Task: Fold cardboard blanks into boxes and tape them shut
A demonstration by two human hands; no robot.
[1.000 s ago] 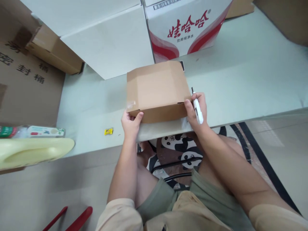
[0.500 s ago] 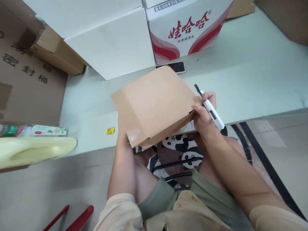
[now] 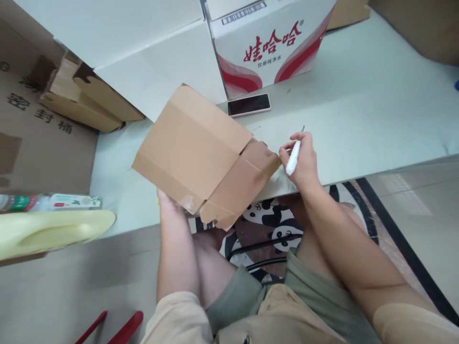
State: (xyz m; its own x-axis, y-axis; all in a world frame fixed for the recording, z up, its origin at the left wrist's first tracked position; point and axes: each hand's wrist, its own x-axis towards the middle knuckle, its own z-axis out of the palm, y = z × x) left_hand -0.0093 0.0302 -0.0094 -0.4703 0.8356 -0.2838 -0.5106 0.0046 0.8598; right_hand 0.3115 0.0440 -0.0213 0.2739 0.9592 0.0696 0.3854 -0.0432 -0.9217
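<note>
A brown cardboard box (image 3: pixel 193 138) is tilted above the table's front edge, its end flap (image 3: pixel 238 179) folded outward on the right. My left hand (image 3: pixel 169 203) holds it from below at the near left side; most of its fingers are hidden behind the cardboard. In my right hand (image 3: pixel 304 155) is a white utility knife (image 3: pixel 293 158), its thin blade pointing away from me. The thumb and fingers of that hand are closed round the handle, close to the flap's right corner; I cannot tell whether they touch it.
A phone (image 3: pixel 249 105) lies on the pale table (image 3: pixel 358 119) before a white and red carton (image 3: pixel 268 52). A white box (image 3: pixel 161 62) and brown cartons (image 3: pixel 82 105) stand left. A bottle (image 3: pixel 21 202) and a pale yellow object (image 3: pixel 57 227) sit at the left edge.
The box has moved left and turned, and its right end flap now lies spread outward. My right hand has come off the box and turned the knife more upright.
</note>
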